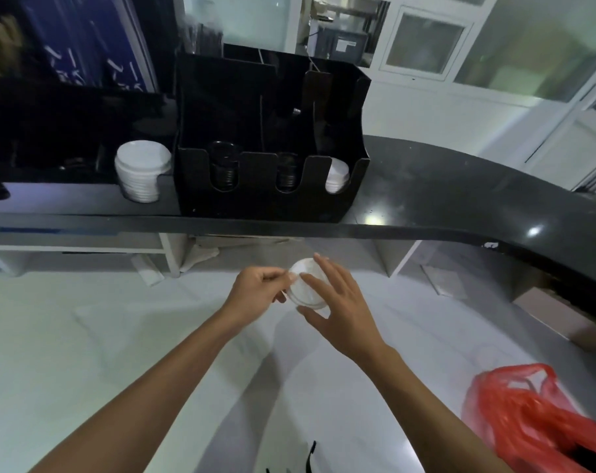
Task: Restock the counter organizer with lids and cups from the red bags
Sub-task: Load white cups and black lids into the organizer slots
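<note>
Glossy black table (426, 186) curves across the scene, with white floor below and glass doors behind. I have both hands low in front of that table, well below its edge. My left hand (255, 288) has its fingers curled, pinching the left rim of a short stack of white lids (306, 285). My right hand (337, 302) lies over the stack's right side with fingers spread and nearly straight, thumb under the lower edge, steadying more than gripping. The stack's flat face tilts up toward me.

From the hands, the black organizer (272, 199) stands straight ahead and above, on the table. Its right front slot already shows white lids (337, 175); the two slots to the left hold dark lids (223, 172). So I judge the lift goes up and slightly right, and my right hand is the nearer one to that slot.

A taller pile of white lids (141, 175) sits just left of the organizer. One red bag (525, 414) lies below the table, far right of my hands.

I can read no writing or brand anywhere.
</note>
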Tool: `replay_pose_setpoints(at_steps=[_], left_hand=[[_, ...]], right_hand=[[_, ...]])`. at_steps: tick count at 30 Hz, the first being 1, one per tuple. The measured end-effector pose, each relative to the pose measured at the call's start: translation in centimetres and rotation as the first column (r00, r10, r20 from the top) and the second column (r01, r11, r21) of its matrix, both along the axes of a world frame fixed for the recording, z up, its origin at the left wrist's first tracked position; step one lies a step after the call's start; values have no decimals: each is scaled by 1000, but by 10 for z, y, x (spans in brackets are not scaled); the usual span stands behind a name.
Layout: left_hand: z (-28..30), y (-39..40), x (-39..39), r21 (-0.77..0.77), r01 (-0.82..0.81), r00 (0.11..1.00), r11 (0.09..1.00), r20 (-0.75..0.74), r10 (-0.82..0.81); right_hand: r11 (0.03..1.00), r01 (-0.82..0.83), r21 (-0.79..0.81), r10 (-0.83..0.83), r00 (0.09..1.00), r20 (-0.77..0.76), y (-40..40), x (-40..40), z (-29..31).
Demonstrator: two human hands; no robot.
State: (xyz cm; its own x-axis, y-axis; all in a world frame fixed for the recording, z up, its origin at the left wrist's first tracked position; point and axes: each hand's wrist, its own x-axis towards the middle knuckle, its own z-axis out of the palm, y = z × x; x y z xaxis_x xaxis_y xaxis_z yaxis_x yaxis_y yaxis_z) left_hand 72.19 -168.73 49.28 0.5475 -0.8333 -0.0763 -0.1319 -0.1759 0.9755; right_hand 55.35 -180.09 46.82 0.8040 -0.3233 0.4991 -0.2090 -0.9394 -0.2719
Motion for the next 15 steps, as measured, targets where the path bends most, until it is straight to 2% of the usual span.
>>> replay_pose_setpoints(at_steps=[5,7,9,11,13,15], left_hand=[[42,-24,11,-100,42,984,994,176,-24],[66,-36,19,-159,69,923,985,384,-2],[89,-52,27,-201,150,751,968,660,21],[106,-70,38,-222,210,542,952,837,76],[116,-89,47,-203,196,404,960,908,109],[122,-105,52,-100,120,329,988,943,56]], right_hand=[[998,57,-30,-53,990,128,-36,0,55],[994,104,-25,-98,980,172,-59,8,88],[988,152,-14,-148,978,148,-83,20,121],[983,182,-21,-179,978,110,-107,35,150],[979,205,-22,-203,977,68,-128,51,173],[976,218,-18,-218,976,30,-145,66,186]])
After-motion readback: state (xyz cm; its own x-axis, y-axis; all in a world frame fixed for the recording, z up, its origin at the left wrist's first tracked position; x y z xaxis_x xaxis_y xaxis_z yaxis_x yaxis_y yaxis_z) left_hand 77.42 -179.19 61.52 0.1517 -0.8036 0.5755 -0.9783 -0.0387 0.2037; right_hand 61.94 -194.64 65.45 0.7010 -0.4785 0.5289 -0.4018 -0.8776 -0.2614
